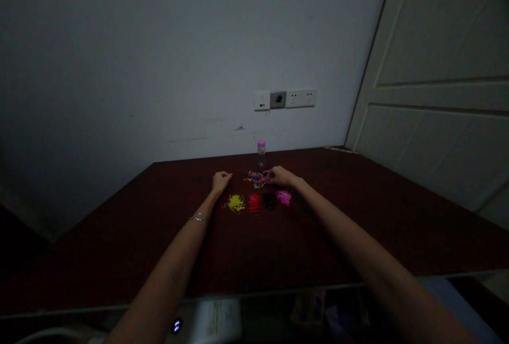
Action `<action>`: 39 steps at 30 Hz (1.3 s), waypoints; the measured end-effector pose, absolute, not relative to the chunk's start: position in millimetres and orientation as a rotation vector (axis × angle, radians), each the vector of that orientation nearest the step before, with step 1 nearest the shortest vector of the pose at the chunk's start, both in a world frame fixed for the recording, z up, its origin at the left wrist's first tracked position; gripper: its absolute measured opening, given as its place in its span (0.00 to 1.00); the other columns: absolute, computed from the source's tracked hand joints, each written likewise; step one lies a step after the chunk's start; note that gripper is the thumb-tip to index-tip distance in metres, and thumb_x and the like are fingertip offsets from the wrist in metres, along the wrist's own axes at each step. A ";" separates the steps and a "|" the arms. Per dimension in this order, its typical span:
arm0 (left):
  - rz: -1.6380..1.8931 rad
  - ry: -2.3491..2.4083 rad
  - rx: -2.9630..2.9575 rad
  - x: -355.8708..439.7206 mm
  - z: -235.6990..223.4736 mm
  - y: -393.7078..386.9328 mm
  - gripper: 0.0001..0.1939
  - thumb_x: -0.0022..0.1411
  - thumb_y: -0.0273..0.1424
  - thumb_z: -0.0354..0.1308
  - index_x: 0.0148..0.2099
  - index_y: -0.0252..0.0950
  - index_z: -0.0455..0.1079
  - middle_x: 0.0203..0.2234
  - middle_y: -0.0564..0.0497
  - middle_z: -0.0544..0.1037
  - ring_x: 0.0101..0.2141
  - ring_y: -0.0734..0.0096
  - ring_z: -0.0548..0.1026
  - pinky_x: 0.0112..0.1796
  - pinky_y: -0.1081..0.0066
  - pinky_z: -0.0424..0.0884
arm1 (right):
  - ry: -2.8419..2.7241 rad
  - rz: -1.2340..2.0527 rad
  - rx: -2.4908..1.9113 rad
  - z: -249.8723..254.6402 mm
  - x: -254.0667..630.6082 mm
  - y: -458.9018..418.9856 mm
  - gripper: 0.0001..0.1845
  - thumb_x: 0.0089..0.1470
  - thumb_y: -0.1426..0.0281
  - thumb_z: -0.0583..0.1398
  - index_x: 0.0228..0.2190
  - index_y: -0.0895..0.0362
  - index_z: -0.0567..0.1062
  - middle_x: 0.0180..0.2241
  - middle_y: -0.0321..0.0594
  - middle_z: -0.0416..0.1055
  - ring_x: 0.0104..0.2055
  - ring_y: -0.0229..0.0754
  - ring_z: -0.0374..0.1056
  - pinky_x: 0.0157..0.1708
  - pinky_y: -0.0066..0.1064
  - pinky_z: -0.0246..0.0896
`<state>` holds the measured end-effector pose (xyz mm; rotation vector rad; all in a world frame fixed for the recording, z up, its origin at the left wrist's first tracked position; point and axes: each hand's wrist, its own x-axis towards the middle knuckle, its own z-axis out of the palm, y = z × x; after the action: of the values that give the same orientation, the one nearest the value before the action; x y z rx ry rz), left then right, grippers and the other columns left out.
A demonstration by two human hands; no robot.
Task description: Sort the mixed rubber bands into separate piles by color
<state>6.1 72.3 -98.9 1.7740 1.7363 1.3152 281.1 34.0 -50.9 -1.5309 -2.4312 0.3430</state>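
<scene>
A mixed heap of small colourful rubber bands (256, 178) lies on the dark red table. My right hand (280, 176) reaches into the heap's right side, its fingers pinched together on rubber bands there. To the left of the heap, my left hand (221, 181) rests on the table with its fingers curled closed; whatever they hold, if anything, is hidden. Nearer to me are sorted piles: yellow bands (236, 203), red bands (254, 203), black bands (269, 201) and pink bands (283, 197). Something dark blue shows faintly beside my right forearm.
A small clear bottle with a pink cap (261, 154) stands behind the heap, close to the wall. Wall sockets (301, 98) sit above the table (139, 238). A pale door (437, 100) is on the right. Below the table's front edge lies a white device with a lit display (177, 326).
</scene>
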 end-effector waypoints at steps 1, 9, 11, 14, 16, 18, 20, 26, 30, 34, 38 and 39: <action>1.317 1.741 1.776 6.0 -99.0 72.2 0.12 0.47 0.36 0.57 0.18 0.34 0.68 0.15 0.52 0.70 0.23 0.71 0.68 0.26 0.74 0.59 | -2.432 0.340 -1.541 -50.3 280.8 33.7 0.09 0.43 0.72 0.60 0.30 0.59 0.77 0.28 0.39 0.73 0.29 0.35 0.65 0.27 0.22 0.53; 1.322 1.744 1.750 6.9 -97.3 69.4 0.11 0.47 0.36 0.57 0.19 0.34 0.69 0.15 0.53 0.70 0.22 0.72 0.68 0.26 0.75 0.59 | -2.428 0.286 -1.660 -52.2 274.9 31.3 0.08 0.46 0.70 0.59 0.30 0.58 0.76 0.32 0.43 0.74 0.31 0.37 0.67 0.27 0.23 0.53; 1.320 1.751 1.742 7.4 -96.5 68.6 0.11 0.47 0.36 0.57 0.20 0.34 0.69 0.15 0.53 0.71 0.23 0.72 0.68 0.26 0.75 0.59 | -2.422 0.274 -1.668 -53.8 274.3 31.6 0.09 0.47 0.69 0.58 0.30 0.58 0.76 0.32 0.43 0.74 0.31 0.38 0.67 0.27 0.23 0.53; 1.319 1.752 1.742 8.1 -95.2 66.9 0.11 0.47 0.36 0.57 0.20 0.34 0.70 0.16 0.53 0.71 0.23 0.72 0.68 0.26 0.75 0.59 | -2.423 0.266 -1.665 -55.6 274.3 32.4 0.09 0.47 0.70 0.57 0.30 0.58 0.76 0.32 0.43 0.74 0.32 0.38 0.67 0.27 0.23 0.53; 1.319 1.750 1.743 8.2 -94.6 66.0 0.11 0.47 0.36 0.57 0.20 0.34 0.70 0.16 0.53 0.71 0.23 0.73 0.68 0.26 0.75 0.59 | -2.431 0.272 -1.653 -55.7 274.8 32.7 0.08 0.47 0.70 0.57 0.29 0.59 0.76 0.31 0.43 0.74 0.31 0.37 0.67 0.27 0.22 0.53; 1.318 1.752 1.747 8.1 -94.6 65.7 0.11 0.47 0.36 0.57 0.20 0.34 0.69 0.16 0.53 0.71 0.23 0.73 0.68 0.26 0.75 0.59 | -2.436 0.275 -1.643 -53.9 275.7 32.9 0.08 0.47 0.70 0.57 0.28 0.59 0.76 0.30 0.42 0.74 0.31 0.37 0.67 0.27 0.22 0.53; 1.319 1.746 1.756 8.0 -95.1 66.2 0.11 0.47 0.36 0.57 0.20 0.34 0.69 0.15 0.53 0.70 0.22 0.73 0.67 0.26 0.75 0.59 | -2.431 0.265 -1.642 -49.5 277.2 33.3 0.08 0.47 0.70 0.57 0.28 0.59 0.76 0.30 0.42 0.73 0.31 0.37 0.67 0.27 0.22 0.53; 1.330 1.735 1.737 8.5 -95.8 67.8 0.11 0.46 0.35 0.57 0.18 0.34 0.68 0.13 0.54 0.68 0.21 0.73 0.66 0.24 0.75 0.58 | -2.386 0.247 -1.546 -20.2 284.1 36.1 0.09 0.47 0.69 0.59 0.29 0.59 0.77 0.31 0.42 0.74 0.32 0.37 0.66 0.29 0.23 0.53; 1.326 1.739 1.727 8.9 -94.2 67.0 0.11 0.46 0.35 0.58 0.18 0.34 0.68 0.13 0.54 0.68 0.21 0.74 0.66 0.24 0.75 0.58 | -2.381 0.245 -1.499 1.6 286.9 33.7 0.08 0.46 0.71 0.58 0.29 0.59 0.77 0.29 0.40 0.74 0.31 0.36 0.66 0.27 0.23 0.53; 1.312 1.750 1.733 9.0 -93.8 67.0 0.11 0.46 0.35 0.57 0.18 0.34 0.68 0.13 0.54 0.68 0.21 0.74 0.66 0.24 0.75 0.58 | -2.443 0.279 -1.474 15.3 290.3 28.3 0.09 0.45 0.73 0.57 0.28 0.61 0.77 0.26 0.40 0.73 0.28 0.36 0.65 0.26 0.24 0.53; 1.300 1.754 1.725 9.1 -93.2 66.5 0.10 0.46 0.34 0.57 0.19 0.34 0.68 0.14 0.53 0.69 0.21 0.73 0.67 0.25 0.75 0.58 | -2.534 0.307 -1.491 21.0 296.3 25.4 0.08 0.42 0.74 0.58 0.26 0.61 0.77 0.24 0.39 0.72 0.25 0.35 0.64 0.25 0.24 0.53; 1.297 1.754 1.726 9.3 -92.9 66.2 0.10 0.46 0.34 0.58 0.19 0.34 0.68 0.14 0.53 0.69 0.21 0.73 0.67 0.25 0.75 0.58 | -2.549 0.313 -1.500 21.5 298.0 24.7 0.07 0.41 0.74 0.58 0.25 0.61 0.77 0.24 0.39 0.72 0.25 0.34 0.64 0.25 0.24 0.53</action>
<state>9.3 66.2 -92.9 1.7263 1.7538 1.2970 298.0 24.7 21.5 -1.4997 -2.5487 0.3133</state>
